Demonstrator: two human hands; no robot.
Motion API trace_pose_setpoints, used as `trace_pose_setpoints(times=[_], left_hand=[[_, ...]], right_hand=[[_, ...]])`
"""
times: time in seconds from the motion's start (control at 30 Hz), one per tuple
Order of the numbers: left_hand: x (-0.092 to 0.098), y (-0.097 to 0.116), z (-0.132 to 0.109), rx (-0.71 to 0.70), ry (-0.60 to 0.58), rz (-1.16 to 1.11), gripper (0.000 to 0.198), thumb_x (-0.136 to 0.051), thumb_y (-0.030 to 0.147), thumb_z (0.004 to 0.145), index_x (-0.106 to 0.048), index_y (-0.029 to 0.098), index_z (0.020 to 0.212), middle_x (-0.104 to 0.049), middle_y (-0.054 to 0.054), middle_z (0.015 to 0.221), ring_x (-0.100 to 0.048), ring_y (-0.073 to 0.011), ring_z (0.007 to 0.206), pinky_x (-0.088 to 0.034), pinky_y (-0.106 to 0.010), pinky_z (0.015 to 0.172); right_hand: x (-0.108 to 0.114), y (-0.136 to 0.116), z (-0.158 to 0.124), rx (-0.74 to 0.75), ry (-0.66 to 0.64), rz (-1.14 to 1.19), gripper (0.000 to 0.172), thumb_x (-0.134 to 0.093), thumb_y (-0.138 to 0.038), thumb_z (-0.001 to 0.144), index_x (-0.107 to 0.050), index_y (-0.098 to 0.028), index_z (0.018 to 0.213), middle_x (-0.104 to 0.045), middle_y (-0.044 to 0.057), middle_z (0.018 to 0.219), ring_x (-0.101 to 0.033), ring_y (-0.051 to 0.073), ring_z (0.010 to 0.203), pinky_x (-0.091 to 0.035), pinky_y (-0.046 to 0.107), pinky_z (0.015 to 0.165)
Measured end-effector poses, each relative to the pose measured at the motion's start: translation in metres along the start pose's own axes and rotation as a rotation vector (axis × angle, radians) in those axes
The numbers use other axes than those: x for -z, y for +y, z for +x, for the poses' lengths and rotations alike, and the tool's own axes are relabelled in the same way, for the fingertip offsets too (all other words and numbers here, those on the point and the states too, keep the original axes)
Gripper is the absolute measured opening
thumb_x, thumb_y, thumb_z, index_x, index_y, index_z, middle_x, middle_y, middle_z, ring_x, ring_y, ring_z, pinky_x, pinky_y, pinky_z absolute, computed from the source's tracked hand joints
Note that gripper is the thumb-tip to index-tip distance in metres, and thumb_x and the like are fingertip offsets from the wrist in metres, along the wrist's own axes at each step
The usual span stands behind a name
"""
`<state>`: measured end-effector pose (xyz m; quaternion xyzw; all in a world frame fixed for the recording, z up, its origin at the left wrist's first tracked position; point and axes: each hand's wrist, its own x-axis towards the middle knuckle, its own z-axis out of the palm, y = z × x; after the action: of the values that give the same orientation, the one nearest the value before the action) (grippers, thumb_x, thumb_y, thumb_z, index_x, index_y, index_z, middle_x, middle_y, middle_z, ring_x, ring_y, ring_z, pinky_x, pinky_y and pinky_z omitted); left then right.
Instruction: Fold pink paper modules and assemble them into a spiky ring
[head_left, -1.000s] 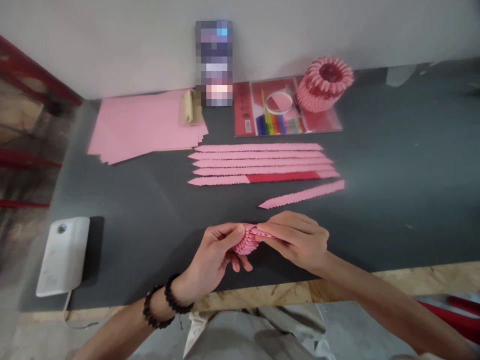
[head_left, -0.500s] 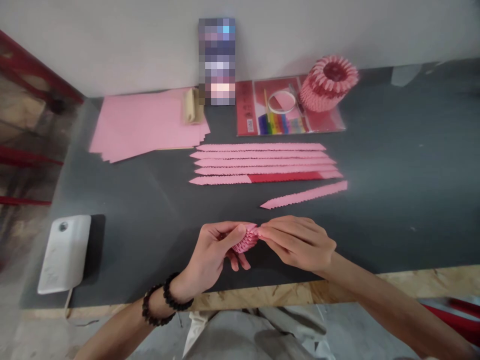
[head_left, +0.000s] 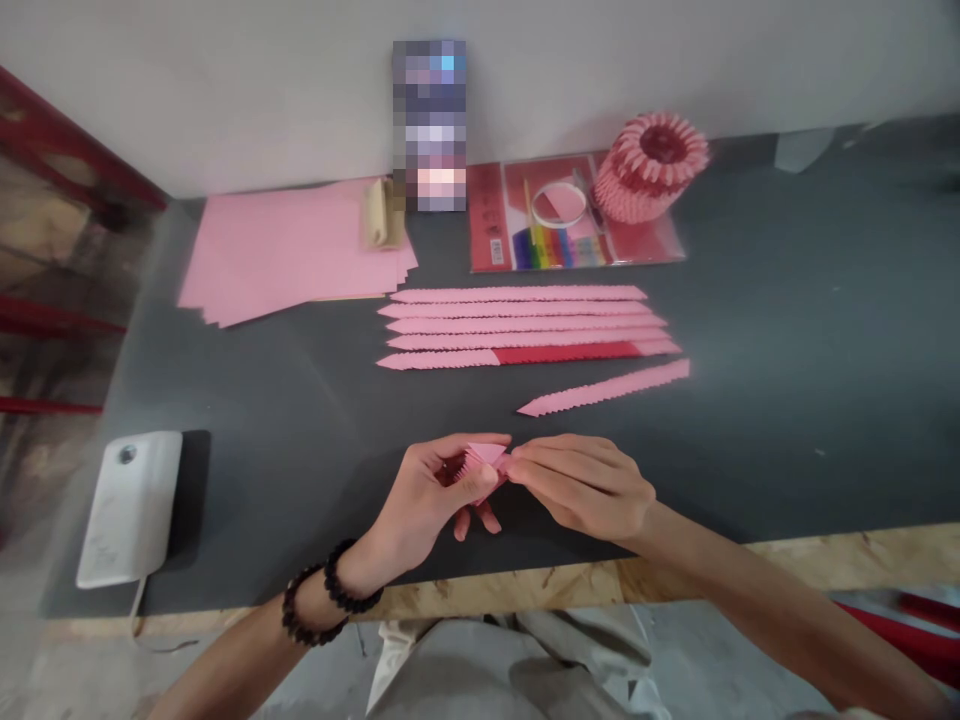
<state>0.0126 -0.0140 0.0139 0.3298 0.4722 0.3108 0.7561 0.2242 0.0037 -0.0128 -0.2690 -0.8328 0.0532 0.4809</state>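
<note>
My left hand [head_left: 431,492], with bead bracelets on the wrist, curls round a small curved piece built from folded pink paper units [head_left: 484,460]. My right hand [head_left: 581,483] meets it from the right, its fingertips pinched on the piece's right end. Both hands hover just above the dark grey mat [head_left: 787,400] near the table's front edge. Just beyond them lies a single pink chain of stacked paper units [head_left: 604,388], slanted.
Several long pink unit chains [head_left: 525,325], one partly red, lie in a row mid-table. A stack of pink sheets [head_left: 285,245] sits back left, a packet of coloured paper [head_left: 525,215] and a round pink-red paper vessel [head_left: 649,165] back right. A white device [head_left: 127,508] lies at the left.
Both hands have closed in more tightly on the pink piece, and it now shows less between the fingers, turned with a flat triangular face up. Nothing else on the table moved.
</note>
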Motion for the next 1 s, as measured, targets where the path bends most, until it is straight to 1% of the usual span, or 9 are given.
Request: trace_pose_setpoints(times=[0.13, 0.23, 0.33, 0.43, 0.53, 0.6, 0.67, 0.77, 1.0], left_hand=[[0.000, -0.003, -0.002, -0.065, 0.058, 0.094, 0.046, -0.078, 0.050, 0.085, -0.079, 0.014, 0.113, -0.073, -0.006, 0.070, -0.067, -0.0132, 0.047, -0.035, -0.016, 0.033], [-0.001, -0.003, -0.006, -0.190, 0.147, 0.246, 0.040, -0.075, 0.048, 0.088, -0.079, 0.016, 0.112, -0.075, -0.005, 0.069, -0.067, -0.0142, 0.048, -0.041, -0.018, 0.037], [-0.001, -0.002, -0.011, -0.362, 0.275, 0.520, 0.027, -0.073, 0.039, 0.091, -0.081, 0.021, 0.109, -0.078, -0.004, 0.068, -0.071, -0.0171, 0.054, -0.055, -0.025, 0.053], [-0.002, -0.003, -0.014, -0.526, 0.381, 0.739, 0.019, -0.075, 0.029, 0.087, -0.083, 0.026, 0.104, -0.083, -0.006, 0.083, -0.078, -0.0221, 0.070, -0.060, -0.031, 0.071], [-0.003, -0.010, -0.015, -0.635, 0.390, 0.846, 0.024, -0.073, 0.021, 0.086, -0.083, 0.029, 0.106, -0.084, -0.007, 0.103, -0.081, -0.0254, 0.086, -0.060, -0.031, 0.076], [-0.003, -0.014, -0.014, -0.683, 0.378, 0.886, 0.026, -0.071, 0.018, 0.087, -0.083, 0.030, 0.107, -0.082, -0.007, 0.110, -0.081, -0.0261, 0.091, -0.060, -0.030, 0.077], [-0.002, -0.017, -0.014, -0.696, 0.374, 0.904, 0.027, -0.070, 0.018, 0.087, -0.083, 0.030, 0.106, -0.082, -0.007, 0.111, -0.081, -0.0261, 0.091, -0.060, -0.031, 0.078], [-0.001, -0.018, -0.013, -0.660, 0.368, 0.913, 0.026, -0.069, 0.020, 0.087, -0.083, 0.030, 0.107, -0.082, -0.007, 0.110, -0.081, -0.0259, 0.090, -0.060, -0.031, 0.079], [-0.001, -0.012, -0.012, -0.570, 0.361, 0.889, 0.023, -0.070, 0.025, 0.089, -0.081, 0.028, 0.109, -0.084, -0.007, 0.106, -0.078, -0.0210, 0.077, -0.057, -0.028, 0.073]], right_hand=[[-0.001, -0.006, 0.004, -0.090, -0.006, 0.048, 0.028, -0.073, -0.016, 0.088, -0.072, -0.027, 0.114, -0.081, 0.001, 0.092, -0.078, 0.019, 0.080, -0.067, 0.030, 0.072], [0.001, -0.016, 0.010, -0.363, -0.038, 0.126, 0.028, -0.078, -0.030, 0.086, -0.071, -0.022, 0.111, -0.080, 0.005, 0.093, -0.077, 0.020, 0.080, -0.066, 0.032, 0.072], [0.002, -0.022, 0.015, -0.652, -0.113, 0.339, 0.016, -0.074, -0.025, 0.089, -0.072, -0.023, 0.104, -0.079, 0.002, 0.090, -0.073, 0.014, 0.070, -0.062, 0.025, 0.065], [0.001, -0.022, 0.015, -0.863, -0.132, 0.565, 0.015, -0.076, -0.028, 0.088, -0.073, -0.023, 0.102, -0.077, 0.001, 0.089, -0.072, 0.013, 0.072, -0.061, 0.024, 0.066], [-0.003, -0.020, 0.013, -1.046, -0.126, 0.847, 0.022, -0.080, -0.035, 0.086, -0.070, -0.020, 0.097, -0.075, 0.002, 0.086, -0.073, 0.014, 0.074, -0.063, 0.024, 0.067], [-0.006, -0.019, 0.012, -1.170, -0.147, 1.084, 0.027, -0.083, -0.038, 0.084, -0.067, -0.019, 0.094, -0.074, 0.001, 0.078, -0.072, 0.013, 0.068, -0.062, 0.023, 0.062], [-0.009, -0.018, 0.011, -1.274, -0.150, 1.282, 0.030, -0.085, -0.039, 0.082, -0.066, -0.018, 0.090, -0.073, 0.000, 0.073, -0.071, 0.012, 0.062, -0.060, 0.020, 0.057], [-0.012, -0.017, 0.009, -1.368, -0.117, 1.418, 0.033, -0.090, -0.036, 0.077, -0.064, -0.017, 0.082, -0.074, -0.001, 0.072, -0.070, 0.009, 0.059, -0.059, 0.017, 0.056], [-0.014, -0.017, 0.009, -1.460, -0.078, 1.409, 0.032, -0.093, -0.031, 0.073, -0.067, -0.015, 0.082, -0.074, -0.002, 0.069, -0.070, 0.008, 0.058, -0.057, 0.014, 0.056]])
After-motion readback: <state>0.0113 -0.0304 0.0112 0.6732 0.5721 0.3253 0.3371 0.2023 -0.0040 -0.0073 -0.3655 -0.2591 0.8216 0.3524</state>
